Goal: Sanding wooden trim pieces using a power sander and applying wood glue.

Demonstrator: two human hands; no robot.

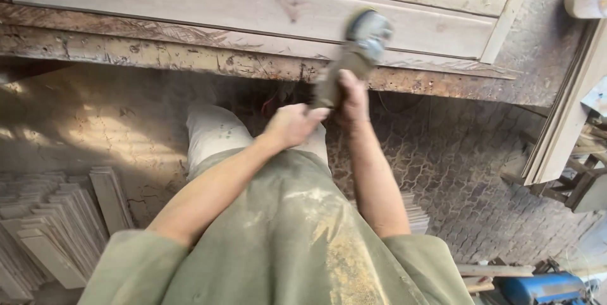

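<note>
- A stack of thin wooden slats (47, 229) lies on the ground at the near left, fanned out and pale with dust.
- The cracked, dusty ground (95, 128) spreads to the left of the person's legs, lit in patches by sunlight.
- The person's green shirt (284, 248) fills the near centre, streaked with sawdust, and light trousers (215, 134) show beyond it.
- The left hand (293, 125) is clenched round the near end of the angle grinder (354, 52), at the tail of its handle, just in front of the body.
- The angle grinder stands in the middle of the view, its body slanting up and to the right from the hands; its round head is blurred and sits at the near edge of the wooden panel (253, 5).
- The right hand (351, 99) is closed around the grinder's body, just beyond and right of the left hand, the two nearly touching.
- The wooden panel lies along the far side, on a worn, chipped workbench edge (190, 58) that runs across the whole view.
- A pale wooden frame (563, 128) leans at the far right, past a patch of patterned ground (455, 172).
- A blue machine part (544, 287) shows at the near right corner, partly cut off.
</note>
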